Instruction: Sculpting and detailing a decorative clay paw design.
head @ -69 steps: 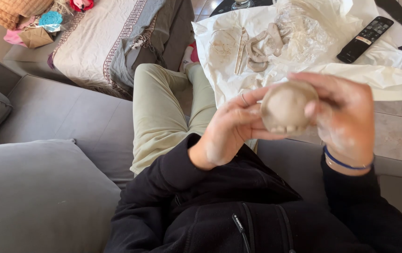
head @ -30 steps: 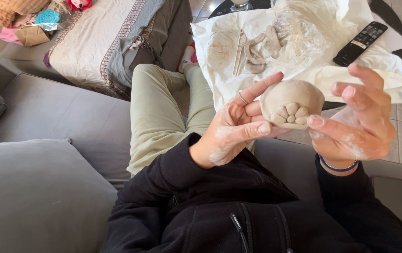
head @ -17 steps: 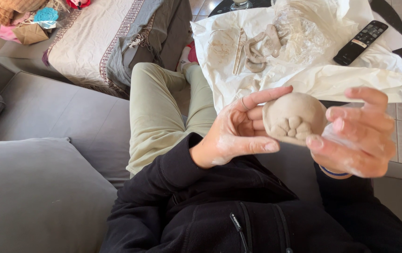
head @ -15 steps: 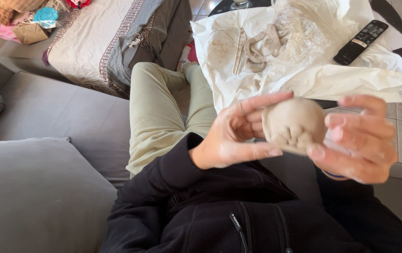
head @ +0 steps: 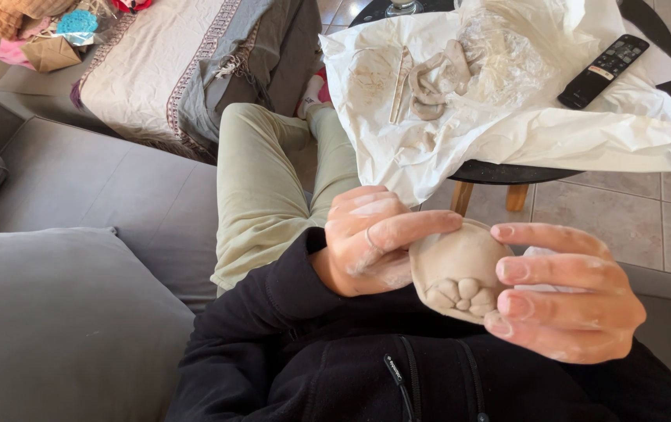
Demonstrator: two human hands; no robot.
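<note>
At the bottom of the frame, over a black zipped jacket [head: 366, 367], both hands close on a rounded lump of grey clay [head: 460, 270]. The left hand [head: 370, 246] holds it from the left, its grip clamped on the clay with the forefinger laid across the top edge and the other fingers curled behind. The right hand [head: 566, 293] holds it from the right, fingers spread and pressed on that flank, so its grip is likewise closed on the clay. The lump sits between the two hands, touching both and equally near to each. Its slightly longer axis runs up and down the frame, and the lower face, turned towards the camera, shows a cluster of small pressed lobes.

Against the picture of half a second ago the hands and clay sit lower in the frame, the lobed face has turned back into view, and the right fingers have opened wider.

Left of the hands lies a grey sofa cushion [head: 54, 328]; above them are pale green trousers [head: 261, 187]. Further up, a round dark desk [head: 499, 168] carries white paper [head: 585, 133], clay scraps [head: 433, 78] and a black remote control [head: 605, 70]. At upper left is a striped blanket [head: 163, 70].
</note>
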